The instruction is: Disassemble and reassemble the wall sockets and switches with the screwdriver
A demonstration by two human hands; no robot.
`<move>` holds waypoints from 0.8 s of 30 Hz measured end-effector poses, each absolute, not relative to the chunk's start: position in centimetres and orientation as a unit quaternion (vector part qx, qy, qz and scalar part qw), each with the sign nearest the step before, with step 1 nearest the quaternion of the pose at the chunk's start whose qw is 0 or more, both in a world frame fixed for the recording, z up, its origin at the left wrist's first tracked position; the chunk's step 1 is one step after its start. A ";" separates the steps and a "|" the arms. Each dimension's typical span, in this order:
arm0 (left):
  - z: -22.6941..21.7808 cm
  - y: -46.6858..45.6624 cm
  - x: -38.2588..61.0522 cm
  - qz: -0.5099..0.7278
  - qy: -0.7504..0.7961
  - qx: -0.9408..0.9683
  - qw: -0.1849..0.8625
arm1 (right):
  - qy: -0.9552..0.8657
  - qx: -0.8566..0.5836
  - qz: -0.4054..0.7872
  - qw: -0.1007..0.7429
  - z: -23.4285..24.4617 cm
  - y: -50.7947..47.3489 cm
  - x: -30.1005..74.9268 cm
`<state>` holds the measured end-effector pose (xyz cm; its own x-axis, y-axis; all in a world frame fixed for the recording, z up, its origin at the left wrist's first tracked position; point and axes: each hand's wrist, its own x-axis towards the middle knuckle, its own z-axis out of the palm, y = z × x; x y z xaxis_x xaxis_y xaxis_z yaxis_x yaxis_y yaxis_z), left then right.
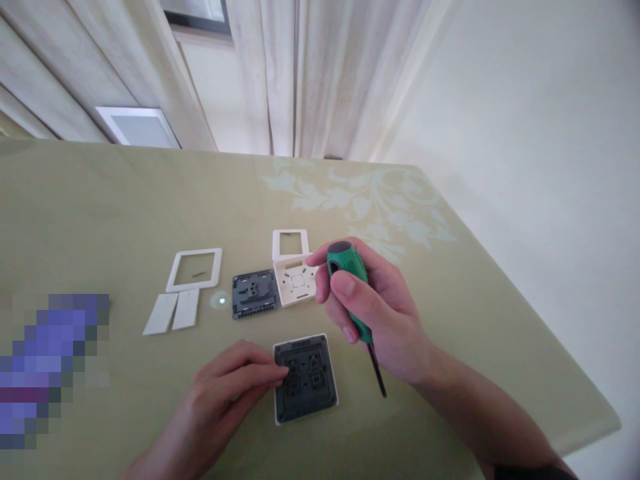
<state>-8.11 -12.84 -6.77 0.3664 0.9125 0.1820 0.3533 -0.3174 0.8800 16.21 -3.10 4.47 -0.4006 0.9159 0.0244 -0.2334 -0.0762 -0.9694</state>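
My right hand (383, 303) is wrapped round the green handle of a screwdriver (347, 260), raised over the table. Its dark shaft points down, clear of the parts beneath. Below and to the left lies a wall switch (306, 393), a dark grey body set in a white base. My left hand (237, 383) grips this switch at its left edge, fingers pressed together; the thumb is hidden. Farther back are a second dark switch body (254, 295) and a white mounting box (295, 280), side by side, the box partly behind my right fingers.
A white frame (219, 267) lies at the left with a small screw (199, 274) inside it, and two white switch rockers (185, 309) before it. Another white frame (275, 247) is behind the box. A blurred-out blue object (50, 360) is at far left. The table (150, 207) ends near a wall.
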 end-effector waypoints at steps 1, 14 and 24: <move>-6.8 -12.9 -8.1 0.358 0.434 0.732 0.385 | -0.518 -0.327 0.657 0.440 4.4 -3.1 16.3; -6.4 -13.2 -8.5 0.331 0.400 0.807 0.282 | -0.505 -0.277 0.671 0.467 4.0 -2.6 16.4; -5.8 -12.9 -6.7 0.337 0.458 0.756 0.325 | -0.504 -0.271 0.673 0.469 4.0 -2.7 16.4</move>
<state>-6.69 -12.94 -5.83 0.3547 0.9108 0.2113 0.4731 -0.3697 0.7997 16.38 -2.65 4.04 -0.4131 0.9043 0.1079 -0.3577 -0.0522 -0.9324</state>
